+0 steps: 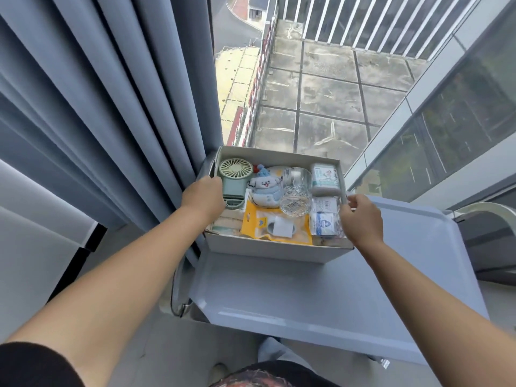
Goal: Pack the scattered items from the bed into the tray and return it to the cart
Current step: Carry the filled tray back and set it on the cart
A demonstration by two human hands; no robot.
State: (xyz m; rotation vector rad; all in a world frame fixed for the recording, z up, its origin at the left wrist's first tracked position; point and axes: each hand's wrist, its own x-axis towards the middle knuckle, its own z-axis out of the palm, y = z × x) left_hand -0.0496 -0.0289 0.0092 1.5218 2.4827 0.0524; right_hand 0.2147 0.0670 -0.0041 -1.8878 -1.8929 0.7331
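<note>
A white cardboard tray [268,251] sits on the far end of the grey-blue cart top [321,289]. Inside it lie a green hand fan [235,181], a blue-and-white plush toy [264,187], a clear cut glass [296,194], a yellow packet [276,226] and white tissue packs [326,177]. My left hand [203,195] grips the tray's left wall. On the opposite side, my right hand [361,219] holds the right wall, fingers curled over the rim.
Grey-blue curtains [111,107] hang close on the left, touching the cart's far corner. A glass door with a balcony [321,88] behind it is straight ahead. The cart's chrome handle [178,291] curves at the left; a grey chair arm [485,216] stands at right.
</note>
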